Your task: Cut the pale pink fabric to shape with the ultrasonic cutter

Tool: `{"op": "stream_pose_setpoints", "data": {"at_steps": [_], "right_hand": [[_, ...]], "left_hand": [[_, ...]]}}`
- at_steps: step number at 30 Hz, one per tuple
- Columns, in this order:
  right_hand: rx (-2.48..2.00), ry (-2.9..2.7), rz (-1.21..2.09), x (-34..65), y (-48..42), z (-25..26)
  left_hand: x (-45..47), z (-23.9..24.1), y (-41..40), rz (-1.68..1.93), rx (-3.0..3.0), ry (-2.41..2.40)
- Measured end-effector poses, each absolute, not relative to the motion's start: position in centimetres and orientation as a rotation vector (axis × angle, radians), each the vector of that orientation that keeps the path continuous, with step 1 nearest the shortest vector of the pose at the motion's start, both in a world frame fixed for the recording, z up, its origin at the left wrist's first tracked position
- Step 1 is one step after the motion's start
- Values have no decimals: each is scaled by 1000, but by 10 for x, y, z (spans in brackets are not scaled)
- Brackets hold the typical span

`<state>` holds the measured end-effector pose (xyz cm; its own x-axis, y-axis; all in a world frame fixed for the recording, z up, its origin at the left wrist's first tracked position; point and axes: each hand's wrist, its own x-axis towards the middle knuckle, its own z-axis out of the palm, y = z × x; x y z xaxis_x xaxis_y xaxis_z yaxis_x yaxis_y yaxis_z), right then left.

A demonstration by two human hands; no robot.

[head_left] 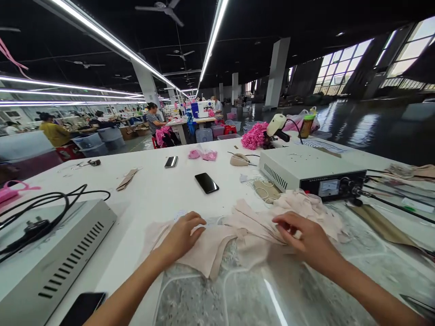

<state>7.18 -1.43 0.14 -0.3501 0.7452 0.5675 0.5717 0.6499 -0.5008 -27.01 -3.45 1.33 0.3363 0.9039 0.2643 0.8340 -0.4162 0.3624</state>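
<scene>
Pale pink fabric pieces [251, 226] lie spread on the white table [152, 190] right in front of me. My left hand [181, 235] rests on the left piece, its fingers curled and pressing the cloth down. My right hand [302, 235] sits on the bunched fabric to the right, with fingers bent and pinching a fold. More of the same cloth is heaped behind it near a white control box [306, 174].
A grey metal box [50, 253] with black cables stands at the left. Two phones [206, 183] [171, 161] lie mid-table, another phone [83, 308] at the near edge. Pink goods [254, 135] and a handheld tool [276, 127] sit at the back. Workers sit at far tables.
</scene>
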Motion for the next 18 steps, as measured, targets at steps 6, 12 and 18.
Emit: {"op": "stream_pose_setpoints", "data": {"at_steps": [6,12,18], "right_hand": [[-999,-2082,132,144,-18,-22],[-997,-2121,63,148,-17,-44],[-965,-2134,98,150,-16,-45]], "left_hand": [[-164,18,-9,675,2597,1205],[-95,13,13,433,2745,1088],[-92,11,6,239,2821,1185]]}}
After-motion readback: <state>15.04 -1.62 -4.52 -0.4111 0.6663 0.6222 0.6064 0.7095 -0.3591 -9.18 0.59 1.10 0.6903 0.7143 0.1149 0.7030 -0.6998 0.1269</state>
